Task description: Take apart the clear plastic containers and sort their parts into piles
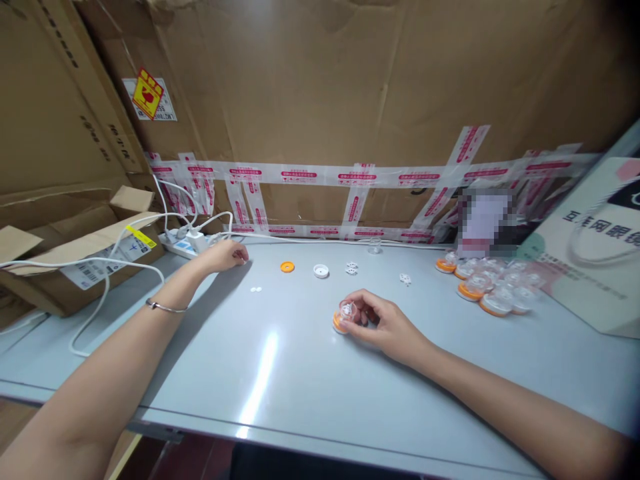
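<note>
My left hand (225,256) reaches to the back left of the table, beside the power strip (181,248). Its fingers are drawn together in a pinch close to the tabletop; anything in them is hidden or too small to name. Near the middle, my right hand (385,325) has its thumb and fingers around a small clear-domed plastic piece with an orange and white base (340,324). White bits show inside the dome. Between the hands lie an orange ring-like disc (287,267), a round white cap (321,271) and two tiny white discs (255,289).
Small white toothed parts (351,268) and another white part (405,279) lie farther back. A clear cup (374,247) stands near the cardboard wall (320,100). Several domed pieces (495,303) cluster at right beside a printed bag (600,267). White cables (107,293) cross an open box (65,267).
</note>
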`<state>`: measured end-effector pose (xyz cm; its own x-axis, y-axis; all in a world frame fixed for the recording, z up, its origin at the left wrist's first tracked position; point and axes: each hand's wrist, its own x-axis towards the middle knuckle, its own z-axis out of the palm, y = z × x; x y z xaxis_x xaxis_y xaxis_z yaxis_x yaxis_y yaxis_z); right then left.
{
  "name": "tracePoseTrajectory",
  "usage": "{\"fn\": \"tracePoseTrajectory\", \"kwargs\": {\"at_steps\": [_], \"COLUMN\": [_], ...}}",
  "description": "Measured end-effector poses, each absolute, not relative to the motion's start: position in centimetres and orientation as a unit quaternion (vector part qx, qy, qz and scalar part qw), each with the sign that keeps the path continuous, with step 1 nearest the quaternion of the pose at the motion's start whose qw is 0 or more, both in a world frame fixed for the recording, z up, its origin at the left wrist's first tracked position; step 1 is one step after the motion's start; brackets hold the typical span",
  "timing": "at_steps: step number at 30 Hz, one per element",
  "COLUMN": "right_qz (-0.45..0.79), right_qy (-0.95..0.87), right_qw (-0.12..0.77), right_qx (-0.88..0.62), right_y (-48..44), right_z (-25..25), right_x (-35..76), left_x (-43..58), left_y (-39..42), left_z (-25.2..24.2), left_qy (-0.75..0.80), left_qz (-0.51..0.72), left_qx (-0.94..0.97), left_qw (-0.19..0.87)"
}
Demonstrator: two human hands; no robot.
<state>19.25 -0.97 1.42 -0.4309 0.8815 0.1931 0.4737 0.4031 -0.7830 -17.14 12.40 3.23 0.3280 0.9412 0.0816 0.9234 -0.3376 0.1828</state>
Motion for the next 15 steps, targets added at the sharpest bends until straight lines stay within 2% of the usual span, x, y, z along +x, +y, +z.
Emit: {"fn": "tracePoseTrajectory", "kwargs": {"at_steps": [7,11,15], "right_qz": [0.330,0.327,0.324], "right_qy": [-0.777,-0.778,-0.780], "right_qw": [0.310,0.309,0.305], "right_qx": [-0.437,-0.438,-0.440], "right_y": [-1.0,-1.0,-0.9], "right_z": [1.5,1.5,1.5], "right_x": [19.1,19.1,19.1], "left_x": [-15.5,-11.3,-7.9], "left_y": [11.3,9.6,9.1], "left_z": [4.5,4.0,2.0], "left_qy": [0.551,0.501,0.459], "left_qz": [0.136,0.201,0.197], "left_qx": [0.823,0.841,0.866], "left_qw": [-0.008,0.034,0.033]}}
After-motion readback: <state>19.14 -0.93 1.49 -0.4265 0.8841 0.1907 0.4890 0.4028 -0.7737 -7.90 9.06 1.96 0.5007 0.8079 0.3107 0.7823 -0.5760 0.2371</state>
